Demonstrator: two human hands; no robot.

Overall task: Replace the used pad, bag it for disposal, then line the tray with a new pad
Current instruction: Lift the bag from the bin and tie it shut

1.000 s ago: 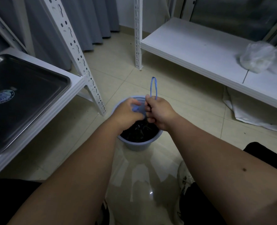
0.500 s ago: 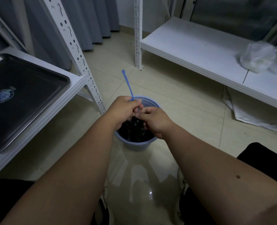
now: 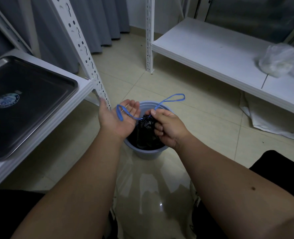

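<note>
The right hand (image 3: 166,127) is curled into a loose fist, thumb and forefinger pinching the gathered neck of the black bag (image 3: 145,130) where the blue drawstring (image 3: 173,99) comes out. One loop of the string stands up past the knuckles, toward the far rim of the bucket. The left hand (image 3: 118,118) lies palm up with its fingers relaxed and slightly cupped; the string's other loop is draped across the palm, and no finger closes on it. Both forearms reach forward and down from the near edge of the view, wrists close together over the bucket.

The bag sits inside the grey-blue bucket (image 3: 148,153), which stands on the tiled floor (image 3: 203,118). Whether the used pad is in the bag cannot be told.

On the white shelf (image 3: 84,83) at the left, the steel tray (image 3: 39,100) lies flat and unlined, its near corner over the shelf's front edge. A round blue-and-white sticker (image 3: 7,100) marks the tray's floor; its writing is too small to read. On the far right shelf (image 3: 211,54), near its right end, rests a crumpled clear plastic bag (image 3: 278,61).
</note>
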